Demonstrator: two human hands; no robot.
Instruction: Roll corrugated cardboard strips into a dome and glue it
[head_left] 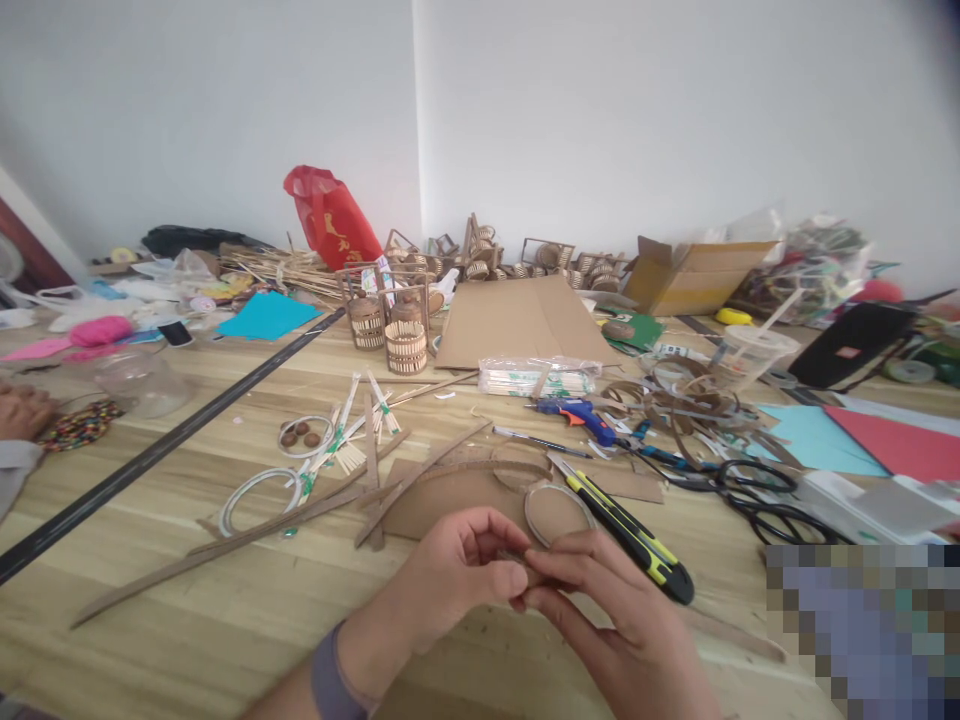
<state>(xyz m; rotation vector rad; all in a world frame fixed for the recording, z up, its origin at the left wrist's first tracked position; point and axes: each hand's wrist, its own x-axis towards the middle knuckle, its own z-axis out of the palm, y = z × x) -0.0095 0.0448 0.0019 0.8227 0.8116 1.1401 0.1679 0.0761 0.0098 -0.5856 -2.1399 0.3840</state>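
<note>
By left hand (466,572) and right hand (626,612), a brown piece (534,574) is pinched, seemingly for steadiness; the cutter (628,535) is placed within reach.

Baskets (477,270), apparently, behind cardboard sheet (523,320)

Red bag (330,215) with yellow print; blue glue gun (589,418), orange trigger.
Yellow-and-black utility knife (626,530); pale wood-grain worktop (180,600).
</note>
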